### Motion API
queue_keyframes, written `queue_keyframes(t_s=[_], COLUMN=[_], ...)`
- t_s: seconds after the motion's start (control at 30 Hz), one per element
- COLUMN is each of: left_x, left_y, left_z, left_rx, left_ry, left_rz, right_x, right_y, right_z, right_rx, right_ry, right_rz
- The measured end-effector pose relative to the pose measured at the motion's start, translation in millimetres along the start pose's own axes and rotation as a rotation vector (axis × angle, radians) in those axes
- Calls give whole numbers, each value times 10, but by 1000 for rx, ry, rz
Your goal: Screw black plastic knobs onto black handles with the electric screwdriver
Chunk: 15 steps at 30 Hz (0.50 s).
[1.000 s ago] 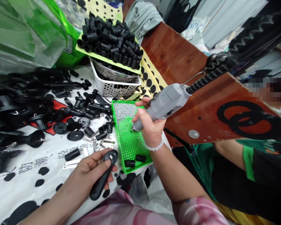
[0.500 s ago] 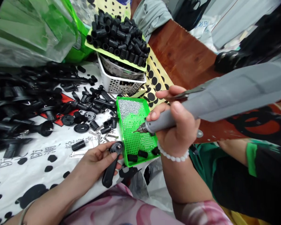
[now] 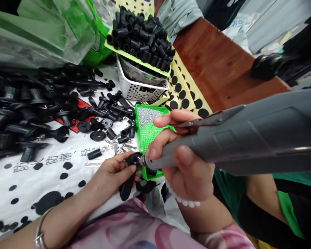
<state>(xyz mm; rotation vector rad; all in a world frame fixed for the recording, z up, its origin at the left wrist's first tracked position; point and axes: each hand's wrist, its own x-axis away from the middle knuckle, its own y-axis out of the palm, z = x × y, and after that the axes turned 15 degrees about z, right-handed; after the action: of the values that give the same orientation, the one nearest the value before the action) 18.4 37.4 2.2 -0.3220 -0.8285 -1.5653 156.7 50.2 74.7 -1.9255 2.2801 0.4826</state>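
Between the thumb and fingers of my left hand (image 3: pixel 116 176) is a black plastic part (image 3: pixel 127 185) with a round head and a flat handle. My right hand (image 3: pixel 184 155) is wrapped round a grey electric screwdriver (image 3: pixel 223 135), held nearly level with its lever along the top. The screwdriver's tip meets the round head of the black part; the exact contact point is too small to make out. Just behind the tip lies a green perforated tray (image 3: pixel 147 138) with small silvery screws (image 3: pixel 147 116) heaped at its far end. My right hand covers much of that tray.
Many black plastic parts (image 3: pixel 28 114) are piled at the left. Black tubes (image 3: pixel 142 38) fill a yellow-green tray resting over a white basket (image 3: pixel 140 88). Sheets of black round stickers (image 3: pixel 181 93) lie beside it. At the right, another person's arm (image 3: pixel 264 197) shows.
My right hand has brought the screwdriver down and left, from over the green tray onto the black part. My left hand still holds that part. The whole view has shifted slightly.
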Motion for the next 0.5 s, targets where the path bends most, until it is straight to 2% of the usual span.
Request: queue_keyframes(t_s=[0.5], left_x=[4], left_y=[17], left_z=[21], left_rx=[-11], left_ry=[12], left_rz=[33], right_x=[15], right_y=[27], right_z=[197], right_rx=[76], right_ry=[-130], right_rz=[-39])
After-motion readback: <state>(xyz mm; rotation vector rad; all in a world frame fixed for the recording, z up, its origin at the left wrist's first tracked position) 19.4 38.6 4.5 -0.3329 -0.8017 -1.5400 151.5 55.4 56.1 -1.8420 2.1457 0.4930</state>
